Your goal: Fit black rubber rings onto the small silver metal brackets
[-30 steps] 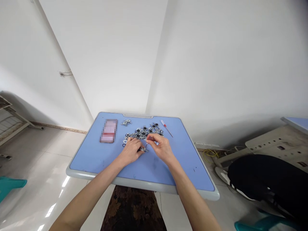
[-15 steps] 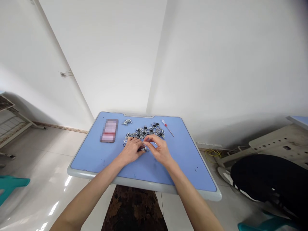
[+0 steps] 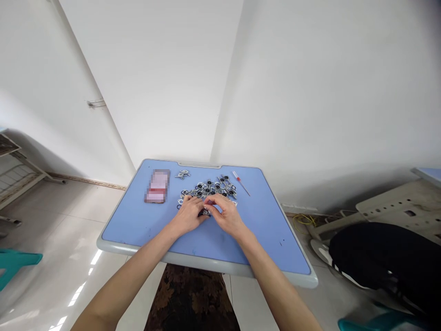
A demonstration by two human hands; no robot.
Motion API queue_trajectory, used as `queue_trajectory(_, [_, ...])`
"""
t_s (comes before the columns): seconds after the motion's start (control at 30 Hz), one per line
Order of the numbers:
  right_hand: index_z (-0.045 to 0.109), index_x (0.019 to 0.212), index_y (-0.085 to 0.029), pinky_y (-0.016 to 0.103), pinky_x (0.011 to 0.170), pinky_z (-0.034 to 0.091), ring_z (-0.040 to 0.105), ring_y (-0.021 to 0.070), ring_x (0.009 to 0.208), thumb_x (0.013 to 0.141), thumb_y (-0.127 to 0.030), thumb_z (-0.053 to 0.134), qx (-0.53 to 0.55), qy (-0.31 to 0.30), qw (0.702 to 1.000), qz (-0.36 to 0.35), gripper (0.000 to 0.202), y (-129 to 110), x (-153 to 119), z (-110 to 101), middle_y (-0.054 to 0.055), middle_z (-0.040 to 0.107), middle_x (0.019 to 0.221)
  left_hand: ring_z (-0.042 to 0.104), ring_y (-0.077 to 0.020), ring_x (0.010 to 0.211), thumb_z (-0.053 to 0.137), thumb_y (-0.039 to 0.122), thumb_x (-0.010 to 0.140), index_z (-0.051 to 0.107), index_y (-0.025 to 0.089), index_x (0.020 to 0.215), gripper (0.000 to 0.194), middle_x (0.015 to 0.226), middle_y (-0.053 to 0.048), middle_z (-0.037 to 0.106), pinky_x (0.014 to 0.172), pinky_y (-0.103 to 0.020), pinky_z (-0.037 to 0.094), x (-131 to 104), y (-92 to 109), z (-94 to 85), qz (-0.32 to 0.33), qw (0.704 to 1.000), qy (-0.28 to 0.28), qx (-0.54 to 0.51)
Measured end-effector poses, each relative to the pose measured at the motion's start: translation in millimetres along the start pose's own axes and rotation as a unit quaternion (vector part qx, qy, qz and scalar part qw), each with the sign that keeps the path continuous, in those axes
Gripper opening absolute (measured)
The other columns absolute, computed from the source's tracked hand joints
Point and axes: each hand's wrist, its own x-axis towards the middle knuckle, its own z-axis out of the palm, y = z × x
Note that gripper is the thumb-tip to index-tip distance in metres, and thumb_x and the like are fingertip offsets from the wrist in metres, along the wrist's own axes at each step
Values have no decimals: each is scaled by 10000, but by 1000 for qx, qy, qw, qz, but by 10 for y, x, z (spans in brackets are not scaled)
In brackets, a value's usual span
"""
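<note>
My left hand point(image 3: 188, 215) and my right hand point(image 3: 225, 214) meet at the centre of the frame over the blue desk point(image 3: 138, 225). Fingertips of both pinch one small metal part point(image 3: 206, 212), which sits between them just above the desk surface; the left closes on it from the left, the right from the right and above. How the part is oriented is too small to tell.

Directly above the hands in the frame lies the pile of metal parts point(image 3: 210, 188), silver with black centres, touching or nearly touching my knuckles. A separate small cluster point(image 3: 182, 174) sits toward the upper left of the desk, beside a pink card point(image 3: 157, 185). A thin red-handled tool point(image 3: 240, 182) lies at the upper right of the pile.

Risks, as I judge them: the part is tiny and the grip is at the fingertips only, so it could slip and drop into the pile, where it would be hard to single out. A knuckle could also nudge and scatter the pile.
</note>
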Motion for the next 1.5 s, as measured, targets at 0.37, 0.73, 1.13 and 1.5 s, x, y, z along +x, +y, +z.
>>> queue_trajectory(0.37, [568,876,-209,309,692,482,580,164,721,887,-255,519,-1,19,999,26,68,-8,12,-36,35,624,800,553,-197,820,627,250,807,597,175,832,84,821,-21,630,814,-356,325,-1,12,-14,-2,1000,-6,-5])
queue_trajectory(0.73, [563,892,-211,316,699,476,574,164,731,905,-256,499,-3,8,1000,14,79,-7,2,-43,39,620,813,549,-191,819,633,268,810,596,177,840,102,817,-14,629,811,-355,325,-1,2,-6,3,1000,-3,3])
queue_trajectory(1.13, [574,916,-221,325,706,472,553,182,775,913,-196,458,-27,-19,999,-35,119,-42,52,29,46,605,820,550,-188,829,619,237,827,593,179,829,65,868,-23,644,819,-355,337,-12,-34,75,23,999,36,-13])
queue_trajectory(1.5, [563,861,-218,278,674,449,550,154,715,870,-161,475,-7,-16,1000,26,106,-53,40,19,16,592,787,560,-202,855,615,263,830,599,181,830,84,864,-32,654,858,-372,345,-3,-30,70,13,999,22,-26])
